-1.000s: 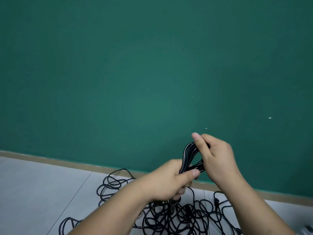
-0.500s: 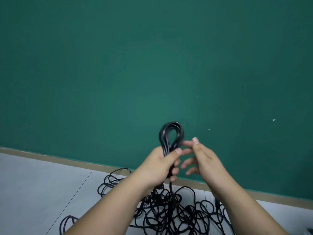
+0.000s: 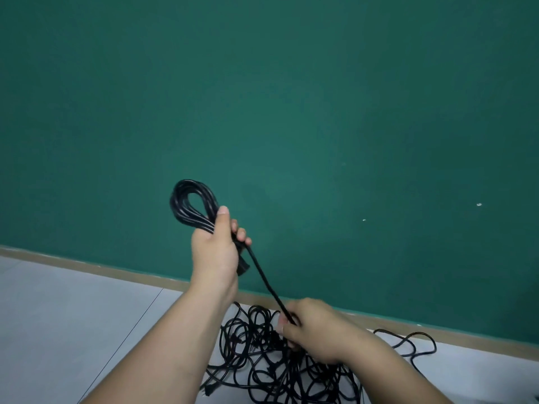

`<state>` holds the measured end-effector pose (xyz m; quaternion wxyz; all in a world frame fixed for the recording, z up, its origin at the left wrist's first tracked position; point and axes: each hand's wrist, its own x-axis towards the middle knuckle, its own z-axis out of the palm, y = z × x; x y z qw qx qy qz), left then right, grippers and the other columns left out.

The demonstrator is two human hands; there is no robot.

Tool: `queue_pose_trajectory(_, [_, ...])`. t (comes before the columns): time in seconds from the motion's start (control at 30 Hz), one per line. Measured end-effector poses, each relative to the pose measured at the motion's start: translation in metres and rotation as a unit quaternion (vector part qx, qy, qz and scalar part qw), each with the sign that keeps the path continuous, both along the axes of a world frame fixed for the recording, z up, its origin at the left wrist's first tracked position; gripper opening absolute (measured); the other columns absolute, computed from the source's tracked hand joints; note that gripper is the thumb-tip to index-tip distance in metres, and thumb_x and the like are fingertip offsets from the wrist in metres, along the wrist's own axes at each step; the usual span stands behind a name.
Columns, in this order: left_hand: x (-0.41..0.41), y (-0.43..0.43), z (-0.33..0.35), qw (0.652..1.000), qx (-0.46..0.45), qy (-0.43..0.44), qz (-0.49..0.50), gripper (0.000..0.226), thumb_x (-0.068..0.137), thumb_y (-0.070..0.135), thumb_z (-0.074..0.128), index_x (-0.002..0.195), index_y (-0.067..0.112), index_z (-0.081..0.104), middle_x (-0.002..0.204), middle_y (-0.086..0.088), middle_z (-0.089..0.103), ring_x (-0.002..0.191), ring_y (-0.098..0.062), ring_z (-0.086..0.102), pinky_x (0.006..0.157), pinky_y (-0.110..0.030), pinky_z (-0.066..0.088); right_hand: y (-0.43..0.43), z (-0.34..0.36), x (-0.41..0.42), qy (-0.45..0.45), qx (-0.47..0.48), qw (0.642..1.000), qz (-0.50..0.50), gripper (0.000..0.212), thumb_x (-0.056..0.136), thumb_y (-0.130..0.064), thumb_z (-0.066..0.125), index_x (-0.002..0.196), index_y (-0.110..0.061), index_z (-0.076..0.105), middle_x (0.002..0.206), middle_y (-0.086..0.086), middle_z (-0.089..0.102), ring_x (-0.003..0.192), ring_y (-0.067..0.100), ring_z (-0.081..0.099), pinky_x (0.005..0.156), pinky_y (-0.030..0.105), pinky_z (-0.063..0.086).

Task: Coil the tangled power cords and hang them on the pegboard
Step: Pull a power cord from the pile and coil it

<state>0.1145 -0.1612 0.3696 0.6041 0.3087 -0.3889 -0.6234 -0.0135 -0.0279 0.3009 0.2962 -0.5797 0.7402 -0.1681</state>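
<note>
Now the left hand (image 3: 214, 252) grips the cord coil (image 3: 189, 205) up high. The right hand (image 3: 315, 330) pinches its loose strand (image 3: 267, 282) over the tangled pile (image 3: 262, 360) at the far edge of the floor (image 3: 73, 316); slow pulls should stop knots.

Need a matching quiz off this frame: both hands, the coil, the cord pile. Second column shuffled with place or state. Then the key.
Column 1
1. left hand
2. right hand
3. coil
4. tangled pile

Column 2
A. lies on the grey floor at the foot of the green wall
B. raised, grips the bundled loops
C. low, pinches the taut strand just above the heap
D. sticks up out of a fist, in front of the wall

Pairs: 1-B, 2-C, 3-D, 4-A
</note>
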Motion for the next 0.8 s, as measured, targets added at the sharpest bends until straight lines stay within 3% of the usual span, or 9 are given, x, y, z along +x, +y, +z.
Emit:
queue_pose_trajectory(0.07, [0.011,-0.015,-0.005,0.993,-0.028,-0.085,0.074,0.027,0.11,0.029,0.052,0.089,0.014,0.047,0.062,0.005,0.048,0.052,-0.012,0.05,0.055,-0.031,0.046,0.002,0.013,-0.002,-0.058,-0.035,0.998,0.005,0.023,0.104,-0.041,0.06,0.089,-0.024,0.063,0.068,-0.006,0.069,0.06,0.012,0.067,0.067,0.033,0.056])
queue_pose_trajectory(0.13, [0.021,-0.027,-0.01,0.98,-0.037,-0.166,0.106,0.031,0.109,0.037,0.051,0.091,0.012,0.047,0.062,0.002,0.05,0.05,-0.013,0.055,0.054,-0.029,0.045,0.008,0.032,-0.008,-0.102,-0.103,0.989,0.011,0.018,0.103,-0.036,0.065,0.091,-0.024,0.068,0.06,-0.01,0.058,0.052,0.009,0.051,0.059,0.031,0.046])
queue_pose_trajectory(0.27, [0.022,-0.03,-0.015,0.961,-0.079,-0.261,0.052,0.036,0.108,0.042,0.054,0.09,0.011,0.052,0.066,-0.008,0.053,0.057,-0.023,0.065,0.047,-0.021,0.045,0.027,0.065,-0.018,-0.218,-0.268,0.938,-0.036,0.012,0.102,-0.024,0.069,0.098,-0.024,0.08,0.066,-0.009,0.058,0.061,0.004,0.049,0.06,0.018,0.04])
queue_pose_trajectory(0.37, [0.013,-0.019,-0.023,0.919,-0.156,-0.358,-0.059,0.04,0.105,0.05,0.057,0.083,0.017,0.053,0.063,-0.001,0.057,0.059,-0.02,0.062,0.064,-0.039,0.058,0.03,0.065,-0.023,-0.175,-0.359,0.91,-0.112,0.016,0.102,-0.022,0.068,0.102,-0.034,0.079,0.08,-0.012,0.072,0.071,0.0,0.061,0.071,0.016,0.047])
queue_pose_trajectory(0.43, [0.007,-0.007,-0.026,0.909,-0.151,-0.35,-0.166,0.041,0.101,0.057,0.059,0.086,0.019,0.055,0.067,-0.001,0.055,0.064,-0.018,0.058,0.065,-0.046,0.062,0.03,0.065,-0.025,-0.135,-0.404,0.892,-0.153,0.019,0.101,-0.022,0.069,0.103,-0.039,0.077,0.09,-0.023,0.074,0.084,0.002,0.068,0.077,0.014,0.048])
queue_pose_trajectory(0.57, [-0.006,0.019,-0.015,0.889,-0.168,-0.305,-0.296,0.062,0.09,0.067,0.052,0.086,0.006,0.05,0.067,-0.003,0.046,0.06,-0.016,0.051,0.055,-0.036,0.053,0.032,0.071,-0.026,-0.052,-0.481,0.854,-0.193,0.013,0.098,-0.027,0.073,0.104,-0.036,0.08,0.095,-0.017,0.075,0.081,0.014,0.068,0.075,0.02,0.051])
queue_pose_trajectory(0.67, [-0.01,0.034,-0.007,0.883,-0.168,-0.271,-0.345,0.082,0.091,0.079,0.053,0.089,-0.003,0.052,0.066,0.0,0.044,0.059,-0.015,0.049,0.049,-0.033,0.049,0.032,0.069,-0.032,-0.022,-0.477,0.85,-0.222,0.01,0.096,-0.03,0.076,0.102,-0.038,0.08,0.091,-0.018,0.074,0.072,0.016,0.063,0.069,0.022,0.05])
queue_pose_trajectory(0.7, [-0.011,0.037,-0.006,0.874,-0.174,-0.277,-0.36,0.082,0.088,0.08,0.056,0.094,-0.001,0.057,0.065,0.002,0.045,0.058,-0.015,0.049,0.049,-0.032,0.048,0.032,0.068,-0.034,-0.013,-0.476,0.85,-0.226,0.01,0.095,-0.029,0.078,0.101,-0.037,0.08,0.088,-0.017,0.074,0.07,0.016,0.061,0.067,0.02,0.048])
queue_pose_trajectory(0.8, [-0.012,0.045,-0.01,0.827,-0.225,-0.337,-0.39,0.038,0.09,0.062,0.07,0.085,0.025,0.061,0.064,0.013,0.043,0.056,-0.009,0.046,0.053,-0.031,0.047,0.032,0.068,-0.038,0.013,-0.491,0.84,-0.229,0.015,0.089,-0.024,0.085,0.1,-0.033,0.08,0.083,-0.013,0.07,0.066,0.019,0.057,0.064,0.017,0.045])
